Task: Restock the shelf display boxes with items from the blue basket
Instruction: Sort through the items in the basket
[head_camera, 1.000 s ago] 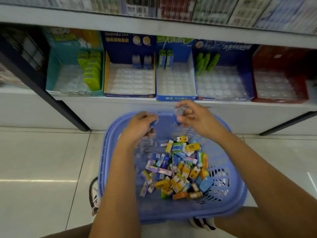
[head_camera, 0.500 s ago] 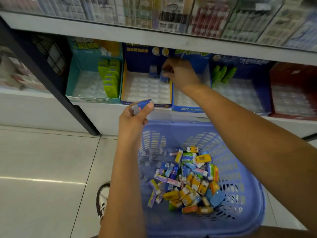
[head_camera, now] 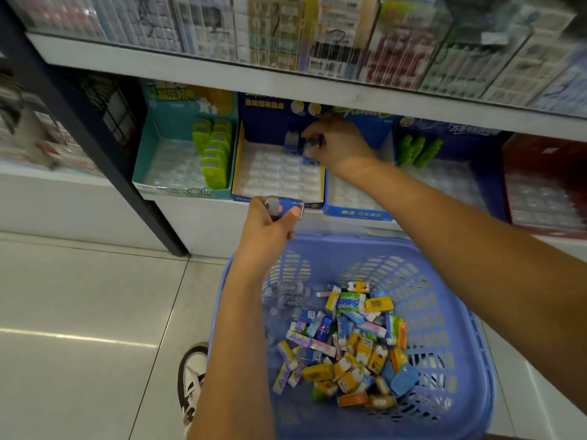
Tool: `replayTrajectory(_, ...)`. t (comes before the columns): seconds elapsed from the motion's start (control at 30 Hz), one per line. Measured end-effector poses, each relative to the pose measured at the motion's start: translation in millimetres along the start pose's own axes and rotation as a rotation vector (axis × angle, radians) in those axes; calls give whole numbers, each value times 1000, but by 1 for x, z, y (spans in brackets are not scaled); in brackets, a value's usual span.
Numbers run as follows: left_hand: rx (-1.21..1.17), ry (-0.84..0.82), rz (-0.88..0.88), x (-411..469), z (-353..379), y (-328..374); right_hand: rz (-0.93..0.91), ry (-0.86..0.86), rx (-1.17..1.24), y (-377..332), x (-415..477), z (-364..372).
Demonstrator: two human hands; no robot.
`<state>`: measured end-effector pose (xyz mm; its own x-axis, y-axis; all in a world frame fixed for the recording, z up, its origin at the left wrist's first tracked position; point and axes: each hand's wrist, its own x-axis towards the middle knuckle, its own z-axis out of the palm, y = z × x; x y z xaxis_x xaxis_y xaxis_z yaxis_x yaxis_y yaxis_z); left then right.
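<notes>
Blue-&-clear pack (head_camera: 285,207) in L hand (head_camera: 270,228) pinch; similar pack (head_camera: 312,145) in R hand (head_camera: 341,146) grip at dark-blue box (head_camera: 266,125)

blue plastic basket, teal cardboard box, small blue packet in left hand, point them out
blue plastic basket (head_camera: 459,315): head view, right wall
teal cardboard box (head_camera: 143,154): head view, left wall
small blue packet (head_camera: 287,205): head view, blue face

Shop, stocked shelf (head_camera: 286,81), display boxes (head_camera: 279,185), tiled floor (head_camera: 79,312)
</notes>
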<state>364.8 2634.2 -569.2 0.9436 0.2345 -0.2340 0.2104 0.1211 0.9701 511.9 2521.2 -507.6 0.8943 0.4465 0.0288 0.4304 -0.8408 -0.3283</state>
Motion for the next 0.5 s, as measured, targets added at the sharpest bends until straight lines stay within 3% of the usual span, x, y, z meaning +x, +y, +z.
replayTrajectory(0.1, 119, -24, 32, 0, 0, 6, -122, -162, 370, -15, -36, 0)
replayTrajectory(0.2, 213, -74, 105, 2, 1, 13, -229, -303, 374, -24, -61, 0)
replayTrajectory(0.4, 269, 33, 220, 9, 8, 19, -134, -91, 413, -16, -47, -7)
replayTrajectory(0.5, 584, 7, 272, 18, 9, 12, 4, 89, 367, -4, -24, -3)
